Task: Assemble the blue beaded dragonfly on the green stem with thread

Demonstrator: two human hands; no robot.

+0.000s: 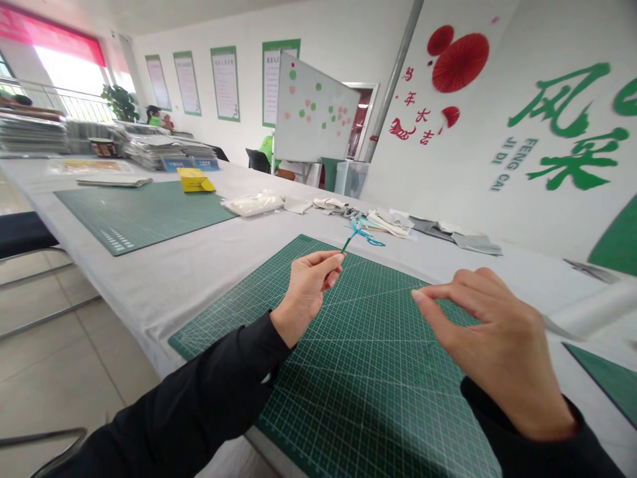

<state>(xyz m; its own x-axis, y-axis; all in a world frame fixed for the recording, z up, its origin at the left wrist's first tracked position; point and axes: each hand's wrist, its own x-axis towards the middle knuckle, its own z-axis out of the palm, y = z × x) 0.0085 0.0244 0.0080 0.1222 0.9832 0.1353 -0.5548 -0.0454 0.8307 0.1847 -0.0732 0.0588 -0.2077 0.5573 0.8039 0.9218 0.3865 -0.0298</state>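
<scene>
Between the thumb and fingers of my left hand point(312, 287) is the thin green stem of a small blue craft flower point(357, 229). Its blue loops and pale top point up and away from me, above the far edge of the green cutting mat point(318, 411). To the right, my right hand point(490, 338) is raised over the mat with thumb and forefinger pinched together. Whether a fine thread or anything else sits in that pinch is too small to see. The two hands are apart.
Folded cloth pieces point(391, 222) and a plastic-wrapped white pack point(256, 203) lie beyond the mat. A second cutting mat point(144, 212) bears a yellow box point(195, 180). Stacked papers point(154, 149) stand at the back left. A chair point(24, 239) is beside the table.
</scene>
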